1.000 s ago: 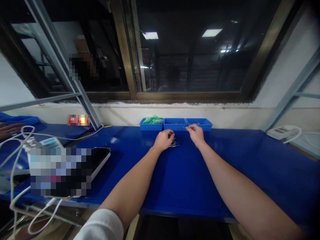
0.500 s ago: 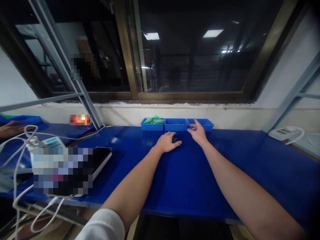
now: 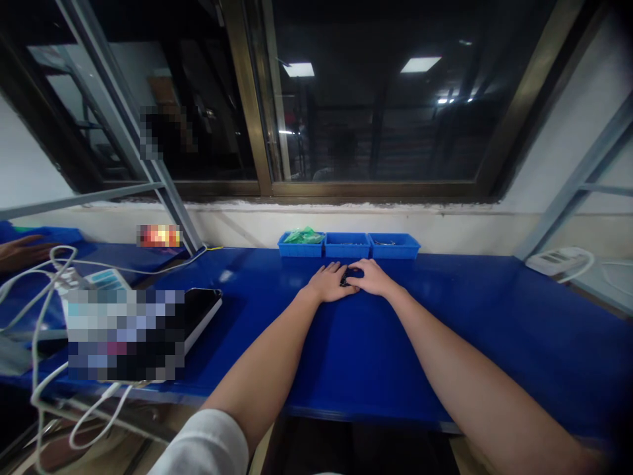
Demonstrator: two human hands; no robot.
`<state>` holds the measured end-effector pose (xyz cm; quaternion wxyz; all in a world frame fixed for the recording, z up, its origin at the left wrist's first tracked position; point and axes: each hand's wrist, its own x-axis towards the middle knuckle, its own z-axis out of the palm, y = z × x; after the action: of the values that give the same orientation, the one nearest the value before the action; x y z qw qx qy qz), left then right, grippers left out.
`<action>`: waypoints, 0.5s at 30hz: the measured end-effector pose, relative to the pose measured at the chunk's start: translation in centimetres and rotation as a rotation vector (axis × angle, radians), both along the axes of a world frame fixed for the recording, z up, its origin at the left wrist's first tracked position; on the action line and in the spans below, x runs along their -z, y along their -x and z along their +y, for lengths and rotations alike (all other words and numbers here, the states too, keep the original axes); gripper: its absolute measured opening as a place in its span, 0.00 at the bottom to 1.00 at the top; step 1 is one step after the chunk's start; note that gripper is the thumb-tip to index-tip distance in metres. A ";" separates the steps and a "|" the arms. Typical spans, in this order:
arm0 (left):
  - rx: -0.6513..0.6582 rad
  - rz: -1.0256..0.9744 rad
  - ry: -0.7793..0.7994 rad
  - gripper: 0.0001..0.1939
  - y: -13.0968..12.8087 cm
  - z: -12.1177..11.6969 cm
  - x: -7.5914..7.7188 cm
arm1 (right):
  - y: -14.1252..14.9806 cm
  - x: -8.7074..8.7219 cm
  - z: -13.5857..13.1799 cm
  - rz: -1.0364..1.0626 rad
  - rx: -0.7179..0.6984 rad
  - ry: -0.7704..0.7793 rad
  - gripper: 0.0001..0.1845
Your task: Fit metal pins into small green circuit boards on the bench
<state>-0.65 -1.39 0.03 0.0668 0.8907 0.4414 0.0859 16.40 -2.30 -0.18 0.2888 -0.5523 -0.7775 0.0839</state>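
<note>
My left hand (image 3: 328, 284) lies on the blue table top (image 3: 376, 356), fingers stretched out flat towards a small pile of thin metal parts (image 3: 345, 281). My right hand (image 3: 372, 277) meets it from the right. Its fingers curl down together onto the same pile and hide most of it. Just beyond the hands, three small blue trays stand in a row against the wall. The left tray (image 3: 297, 251) holds green bags, while the middle tray (image 3: 347, 252) and the right tray (image 3: 395, 252) hold a few thin metal pieces.
At the left stand a flat black-topped device (image 3: 200, 307) and loose white cables (image 3: 44, 290). Another person's hand (image 3: 22, 251) rests at the far left edge. A white power strip (image 3: 556, 260) lies at the far right. A dark window fills the wall above.
My right hand has drawn back from the right tray and come down beside my left hand at the pile. My left hand has flattened over the parts.
</note>
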 end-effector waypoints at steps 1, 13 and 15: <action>-0.001 0.014 0.012 0.45 0.0 -0.1 0.0 | 0.1 0.1 -0.1 -0.022 0.016 0.014 0.21; -0.010 0.047 0.025 0.42 0.0 -0.3 -0.2 | 0.2 0.8 0.0 -0.029 0.046 0.005 0.15; -0.014 0.041 0.021 0.42 -0.1 -0.3 -0.1 | 0.2 0.7 0.0 -0.032 0.038 0.001 0.14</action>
<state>-0.58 -1.65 0.13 0.0662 0.8885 0.4497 0.0634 16.22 -2.32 -0.93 0.2774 -0.5684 -0.7714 0.0697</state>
